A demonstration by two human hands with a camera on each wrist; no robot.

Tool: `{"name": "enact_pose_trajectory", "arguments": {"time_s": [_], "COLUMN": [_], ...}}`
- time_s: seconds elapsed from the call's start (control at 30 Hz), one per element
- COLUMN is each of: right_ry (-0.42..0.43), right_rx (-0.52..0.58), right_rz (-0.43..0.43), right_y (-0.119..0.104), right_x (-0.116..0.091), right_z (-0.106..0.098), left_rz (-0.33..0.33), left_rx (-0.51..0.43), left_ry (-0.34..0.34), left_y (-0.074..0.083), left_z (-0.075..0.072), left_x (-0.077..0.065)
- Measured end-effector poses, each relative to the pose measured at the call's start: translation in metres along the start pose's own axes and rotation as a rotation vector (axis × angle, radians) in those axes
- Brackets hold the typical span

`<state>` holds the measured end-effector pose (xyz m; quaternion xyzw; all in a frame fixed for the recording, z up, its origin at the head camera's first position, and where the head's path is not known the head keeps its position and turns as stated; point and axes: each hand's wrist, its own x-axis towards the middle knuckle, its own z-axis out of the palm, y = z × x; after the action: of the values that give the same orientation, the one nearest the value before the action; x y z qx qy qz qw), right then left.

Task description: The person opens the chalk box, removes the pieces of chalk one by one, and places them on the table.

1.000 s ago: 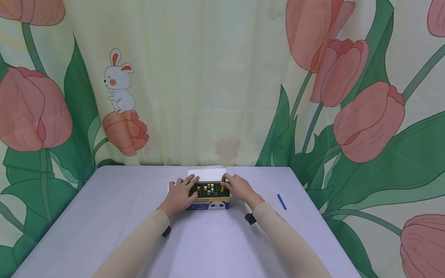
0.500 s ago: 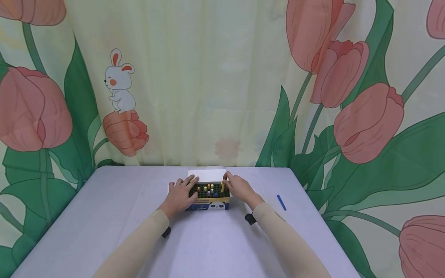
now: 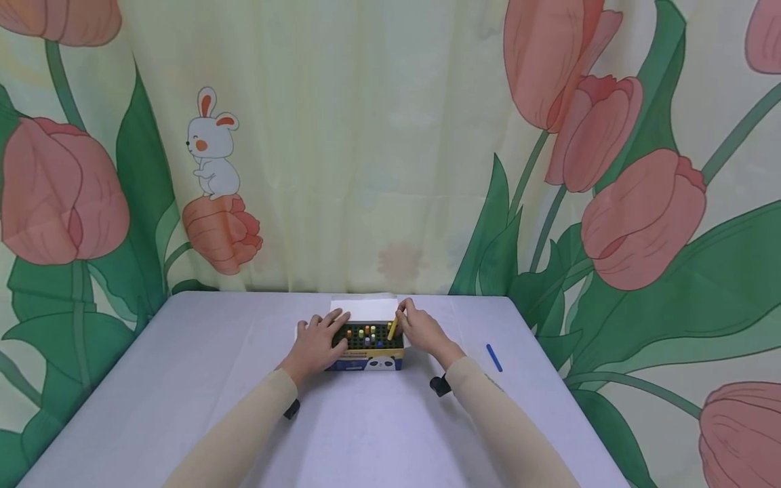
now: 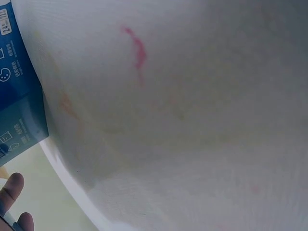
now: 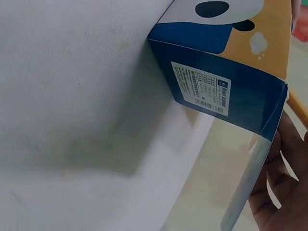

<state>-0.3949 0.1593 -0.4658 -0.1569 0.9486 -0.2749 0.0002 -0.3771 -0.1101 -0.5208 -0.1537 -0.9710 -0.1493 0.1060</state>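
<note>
In the head view, a blue and yellow box [image 3: 384, 363] with a panda face on its front stands on the table. Its black holder shows rows of holes, several filled with upright coloured sticks that look like markers. My left hand [image 3: 313, 344] rests over the box's left end, fingers spread. At the right end my right hand [image 3: 424, 332] pinches a yellow marker [image 3: 392, 330], tilted over the holes; whether its lower end is in a hole cannot be told. The right wrist view shows the box's labelled side [image 5: 207, 82] and part of the yellow marker [image 5: 298, 107] by the fingers.
A blue marker [image 3: 494, 358] lies on the white tabletop, right of the right forearm. Behind the holder the white box lid [image 3: 364, 310] stands folded back. A tulip-print curtain [image 3: 342, 169] hangs behind the table's far edge.
The right hand has shifted slightly right and up with the yellow marker, which leans more to the right than before. The left hand stays in place on the box.
</note>
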Motion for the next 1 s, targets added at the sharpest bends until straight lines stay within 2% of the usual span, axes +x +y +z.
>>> {"name": "enact_pose_trajectory", "arguments": {"time_s": [0.2, 0.33, 0.77, 1.0], "right_ry": [0.057, 0.085, 0.184, 0.277], "right_rx": [0.154, 0.202, 0.239, 0.210], "right_rz": [0.043, 0.041, 0.029, 0.041], "right_y": [0.006, 0.006, 0.008, 0.012], "right_x": [0.002, 0.002, -0.004, -0.004], "right_z": [0.000, -0.003, -0.010, -0.015], "left_rz": [0.005, 0.007, 0.009, 0.008], "left_rx": [0.000, -0.003, 0.014, 0.000], "left_ry": [0.000, 0.004, 0.012, 0.010], "left_y": [0.001, 0.001, -0.002, 0.000], "left_z": [-0.002, -0.001, 0.003, 0.000], "left_x": [-0.003, -0.003, -0.002, -0.002]}}
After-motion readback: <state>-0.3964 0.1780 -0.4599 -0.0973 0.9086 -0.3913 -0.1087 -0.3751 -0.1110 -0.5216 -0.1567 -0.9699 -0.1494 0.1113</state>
